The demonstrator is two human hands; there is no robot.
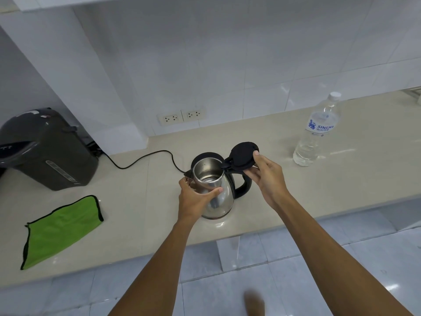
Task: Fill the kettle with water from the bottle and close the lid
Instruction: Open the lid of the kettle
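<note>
Right hand (267, 176) pinching hinged black lid (243, 155) open, left hand (197, 193) wrapped round steel kettle (216, 190) on counter (341, 190); capped water bottle (317, 133) well apart right, likely heavy, thin-walled, best gripped mid-body.

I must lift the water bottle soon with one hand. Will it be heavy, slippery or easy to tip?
The water bottle looks nearly full, so probably heavy for its size. Its thin clear plastic may dent under a squeeze. Tall and narrow, it could tip if pushed near the white cap.
</note>
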